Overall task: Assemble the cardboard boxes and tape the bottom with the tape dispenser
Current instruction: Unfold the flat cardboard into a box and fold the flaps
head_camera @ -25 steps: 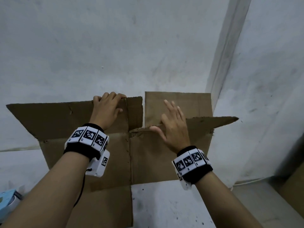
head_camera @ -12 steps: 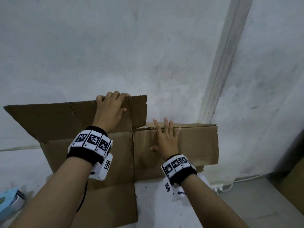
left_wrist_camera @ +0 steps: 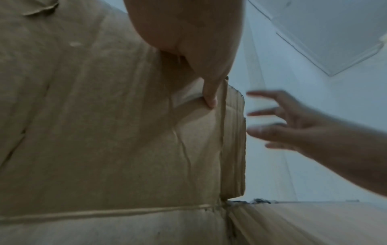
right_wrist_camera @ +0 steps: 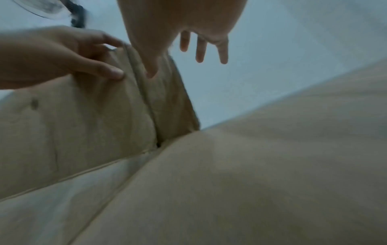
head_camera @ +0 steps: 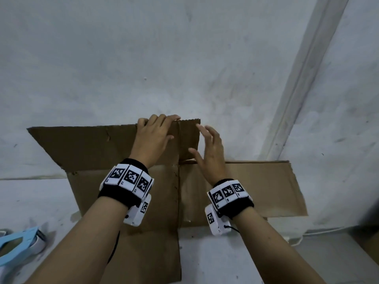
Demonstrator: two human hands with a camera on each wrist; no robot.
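Note:
A brown cardboard box (head_camera: 127,193) stands unfolded against the white wall, its tall left flap (head_camera: 82,144) upright and its right flap (head_camera: 262,185) folded down. My left hand (head_camera: 153,138) grips the top edge of the upright flap, fingers curled over it and thumb (left_wrist_camera: 209,97) on the near face. My right hand (head_camera: 209,152) hovers with spread fingers (right_wrist_camera: 201,51) beside the narrow flap strip (head_camera: 189,138), its thumb close to the strip. A light blue tape dispenser (head_camera: 18,247) lies at the lower left.
The white wall (head_camera: 184,58) rises directly behind the box, with a vertical corner trim (head_camera: 303,78) at the right. A white cable (head_camera: 320,232) runs along the floor at the right. Another cardboard piece (head_camera: 371,251) shows at the right edge.
My right hand has lifted off the folded-down right flap and moved up and left toward the narrow strip. The left hand keeps its grip on the upright flap.

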